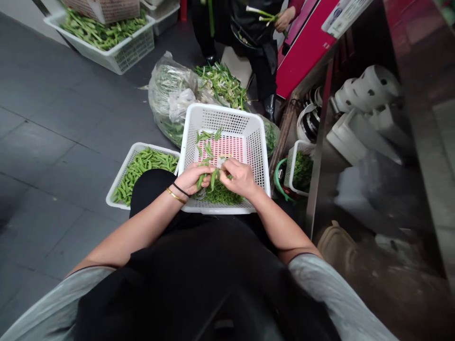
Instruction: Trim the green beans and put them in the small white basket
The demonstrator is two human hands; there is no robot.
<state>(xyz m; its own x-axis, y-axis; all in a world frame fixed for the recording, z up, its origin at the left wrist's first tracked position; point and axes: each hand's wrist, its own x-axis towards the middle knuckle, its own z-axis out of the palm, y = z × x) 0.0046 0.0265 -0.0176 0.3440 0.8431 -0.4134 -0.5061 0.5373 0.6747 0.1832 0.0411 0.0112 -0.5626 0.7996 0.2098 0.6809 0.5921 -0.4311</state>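
A white plastic basket (261,142) rests on my lap, with a few green pea pods and a heap of green strings and trimmings (222,194) in it. My left hand (192,177) is closed on several green pods (201,180) over the basket's near side. My right hand (240,177) is closed in a pinch on one green pod (214,179) between the two hands. A second white basket (121,177), on the floor to my left, is filled with green pods (145,168).
A clear plastic bag of greens (170,99) and a loose pile of green stalks (222,85) lie beyond the basket. Another person in black stands at the back holding stalks (265,16). A white crate of greens (106,35) sits far left. Steel shelving with white dishes (369,90) stands on the right.
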